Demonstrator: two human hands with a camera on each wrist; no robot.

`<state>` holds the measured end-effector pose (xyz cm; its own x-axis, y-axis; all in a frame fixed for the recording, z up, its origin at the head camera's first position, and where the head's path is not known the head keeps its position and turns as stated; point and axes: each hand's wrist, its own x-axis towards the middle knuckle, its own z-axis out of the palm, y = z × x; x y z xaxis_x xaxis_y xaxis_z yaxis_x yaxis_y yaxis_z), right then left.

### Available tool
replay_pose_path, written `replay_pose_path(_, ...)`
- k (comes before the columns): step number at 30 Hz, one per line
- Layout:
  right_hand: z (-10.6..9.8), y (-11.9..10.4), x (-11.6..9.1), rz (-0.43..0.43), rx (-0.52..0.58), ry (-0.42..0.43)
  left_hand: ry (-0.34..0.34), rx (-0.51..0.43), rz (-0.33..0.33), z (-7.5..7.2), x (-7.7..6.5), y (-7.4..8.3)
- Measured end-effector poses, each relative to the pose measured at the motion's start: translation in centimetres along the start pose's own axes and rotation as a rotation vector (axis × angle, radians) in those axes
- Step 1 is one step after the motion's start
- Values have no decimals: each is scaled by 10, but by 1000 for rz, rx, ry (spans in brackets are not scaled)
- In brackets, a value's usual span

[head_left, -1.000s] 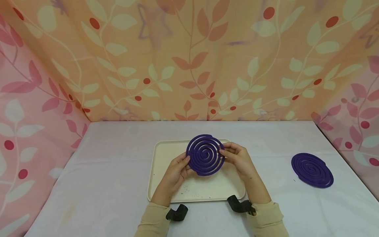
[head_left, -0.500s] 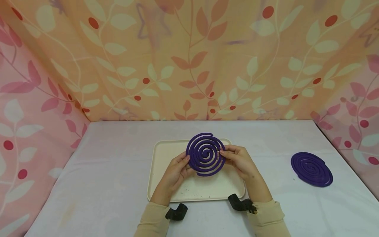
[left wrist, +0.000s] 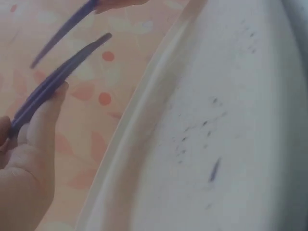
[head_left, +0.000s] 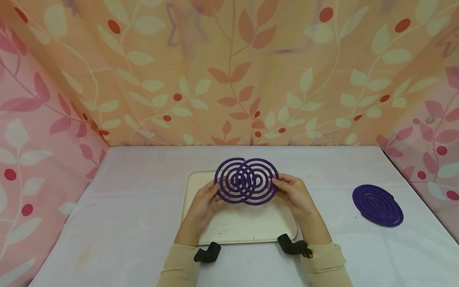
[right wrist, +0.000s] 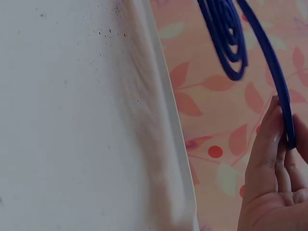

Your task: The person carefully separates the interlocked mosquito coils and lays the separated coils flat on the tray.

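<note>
In the head view, two thin purple mosquito coils are held up over the tray, overlapping side by side. My left hand (head_left: 202, 204) pinches the outer edge of the left mosquito coil (head_left: 231, 180). The right mosquito coil (head_left: 257, 181) is nearer the camera, its right edge pinched between the thumb and fingers of my right hand (head_left: 293, 195). A gap shows between the two coils in the left wrist view, where the left coil (left wrist: 60, 79) lies below the other coil (left wrist: 62, 33). In the right wrist view, the right coil (right wrist: 274, 67) stands on edge in the fingers.
Under the hands lies a cream tray (head_left: 247, 227) with small dark crumbs on it. Another purple spiral coil (head_left: 377, 205) lies flat on the white tablecloth (head_left: 322, 167) at the right. Floral curtains (head_left: 229, 79) enclose the table's back and sides.
The coils were nested as one disc and loosening; now they are apart as two. My left hand has moved left and slightly up with one, my right hand slightly right with the other.
</note>
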<state>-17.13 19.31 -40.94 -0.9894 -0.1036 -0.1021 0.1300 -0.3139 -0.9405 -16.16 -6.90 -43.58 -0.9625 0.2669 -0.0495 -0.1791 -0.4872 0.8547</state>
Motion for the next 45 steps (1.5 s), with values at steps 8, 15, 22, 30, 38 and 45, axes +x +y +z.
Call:
replay_pose_path(8, -6, 0, 1, 49, 37, 133, 123, 20, -14, -17, -1, 13)
replay_pose_path(15, -11, 1, 1, 70, 69, 174, 135, 156, -84, -29, -4, 21)
replay_pose_path(22, -13, 3, 2, 72, 50, 160, 108, 311, -169, -36, -6, 24)
replay_pose_path(30, -16, 6, 3, 97, -71, 83, 206, 412, -168, -37, -8, 23)
replay_pose_path(38, -15, 8, 3, 110, -184, 33, 280, 487, -159, -38, -7, 22)
replay_pose_path(45, -13, 5, 2, 83, -157, 117, 309, 500, -133, -38, -5, 25)
